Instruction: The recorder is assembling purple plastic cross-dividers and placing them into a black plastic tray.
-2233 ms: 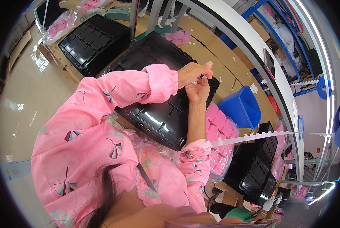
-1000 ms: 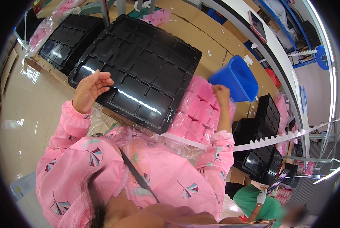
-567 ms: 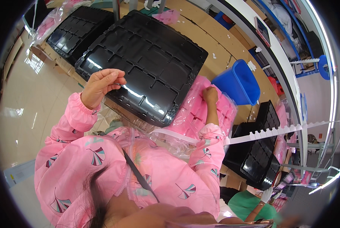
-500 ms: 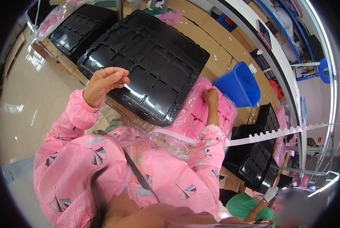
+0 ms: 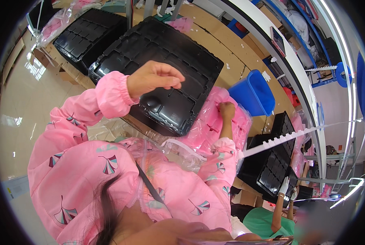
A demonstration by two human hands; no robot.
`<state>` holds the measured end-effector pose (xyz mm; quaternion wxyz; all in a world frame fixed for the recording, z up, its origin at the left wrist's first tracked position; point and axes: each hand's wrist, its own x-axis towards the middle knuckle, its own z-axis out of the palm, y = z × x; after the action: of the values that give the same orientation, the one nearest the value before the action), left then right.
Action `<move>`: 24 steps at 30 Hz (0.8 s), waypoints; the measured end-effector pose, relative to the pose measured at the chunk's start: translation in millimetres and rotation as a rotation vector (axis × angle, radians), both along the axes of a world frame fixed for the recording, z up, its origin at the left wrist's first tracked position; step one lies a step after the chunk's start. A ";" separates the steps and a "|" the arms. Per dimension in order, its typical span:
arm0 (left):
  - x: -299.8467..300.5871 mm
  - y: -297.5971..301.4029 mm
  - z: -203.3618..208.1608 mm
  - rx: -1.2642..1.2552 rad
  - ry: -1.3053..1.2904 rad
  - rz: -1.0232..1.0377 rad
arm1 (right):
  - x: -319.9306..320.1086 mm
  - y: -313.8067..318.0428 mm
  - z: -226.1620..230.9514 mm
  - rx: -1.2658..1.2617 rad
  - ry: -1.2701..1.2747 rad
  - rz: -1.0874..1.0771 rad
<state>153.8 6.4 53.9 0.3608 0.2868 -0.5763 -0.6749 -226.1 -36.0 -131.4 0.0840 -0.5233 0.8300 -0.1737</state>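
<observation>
Head view: my left hand [image 5: 156, 77] is now over the middle of the top black plastic tray [image 5: 162, 41]; half a second ago it was further back, by the tray's near left edge. Its fingers are loosely bent, with the thumb close to the forefinger, and I cannot tell whether something small is pinched there or whether it touches the tray. My right hand [image 5: 226, 110] has stayed at the pink moulded trays [image 5: 240, 124], its fingers curled down against them; I can't tell if they have a grip. About two seconds ago both my hands were together at the black tray's right-hand corner.

The black tray lies beneath my left hand and to the left of my right one. The pink trays, wrapped in a clear plastic bag [image 5: 195, 130], lie just beside its right edge, under my right hand. Beyond that hand a blue bin [image 5: 247, 93] leans on the cardboard-covered table [image 5: 220, 36]. A white notched strip [image 5: 278, 143] runs off rightward from my right sleeve [image 5: 223, 157].

Further out, more black trays are stacked to the left [image 5: 88, 32] and right [image 5: 272, 169], where a co-worker's white-gloved hand [image 5: 285, 185] is close by.
</observation>
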 end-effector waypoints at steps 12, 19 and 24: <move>-106.2 -62.4 -40.4 -0.259 -0.079 -0.238 | 7.7 46.5 147.7 -0.733 -0.666 0.069; -145.0 -64.8 -30.6 -0.263 -0.064 -0.365 | 45.8 50.2 211.1 -0.900 -0.756 0.150; -126.8 -77.1 -28.1 0.016 0.047 -0.567 | 72.3 23.1 232.3 -0.944 -0.818 0.303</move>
<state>27.0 -70.7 25.9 0.1686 0.1014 -0.6198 -0.7597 -153.8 -12.9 100.9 0.1780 -0.5068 0.4819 -0.6923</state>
